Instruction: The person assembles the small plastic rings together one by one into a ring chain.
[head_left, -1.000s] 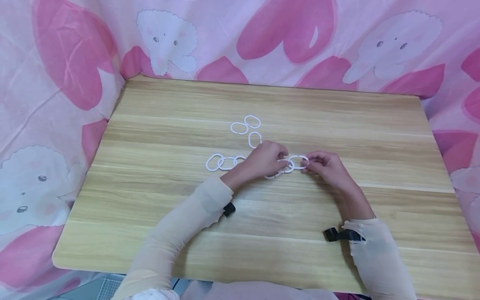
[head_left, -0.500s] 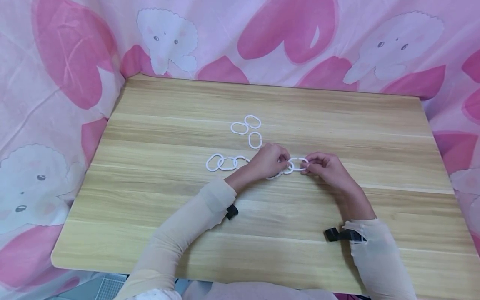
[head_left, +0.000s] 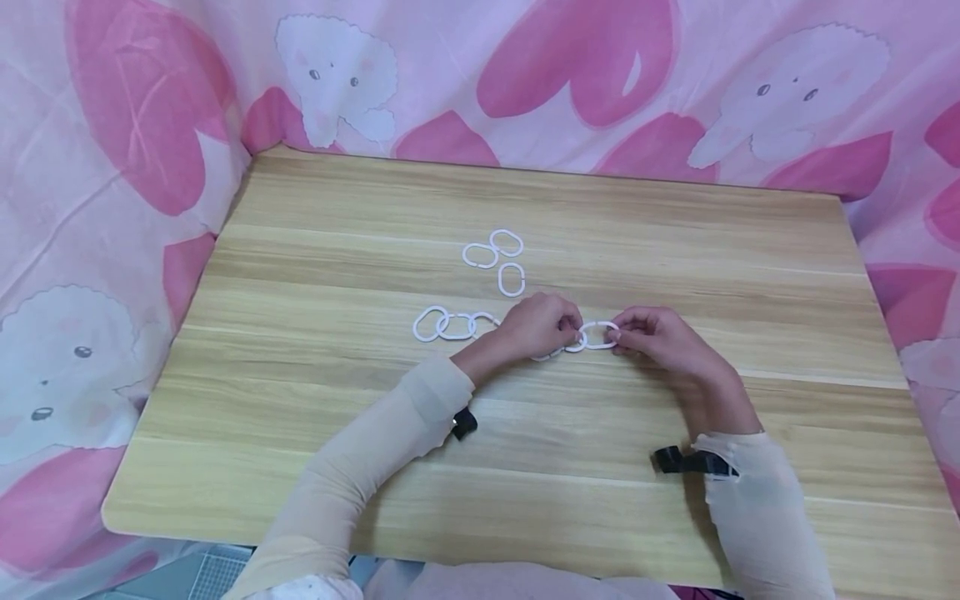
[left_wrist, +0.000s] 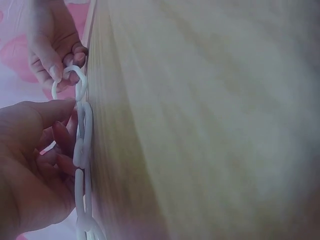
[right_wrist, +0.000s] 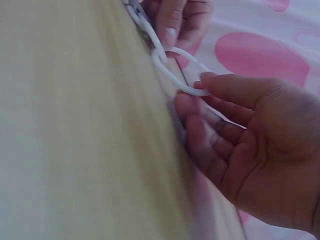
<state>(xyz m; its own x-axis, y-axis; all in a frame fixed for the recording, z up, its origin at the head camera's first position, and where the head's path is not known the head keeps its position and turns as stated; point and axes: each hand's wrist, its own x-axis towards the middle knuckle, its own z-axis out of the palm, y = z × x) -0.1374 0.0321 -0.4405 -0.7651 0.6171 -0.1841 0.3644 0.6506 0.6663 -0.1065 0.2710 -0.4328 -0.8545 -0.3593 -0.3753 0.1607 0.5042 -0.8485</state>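
Observation:
A chain of white oval plastic links lies across the wooden table. My left hand covers its middle and pinches a link close to the chain's right end between thumb and fingers. My right hand pinches the outer side of the end link. In the right wrist view this end link is tilted up off the table and hooked through its neighbour. The thumb and fingertips of the right hand meet at the rim of the end link. Part of the chain is hidden under the left hand.
Three loose white links lie beyond the left hand: a left one, a far one and a nearer one. The table has a pink patterned curtain along its back and left sides.
The left hand has shifted slightly right along the chain. The end link and the right hand have moved slightly nearer the person. The loose links lie as before.

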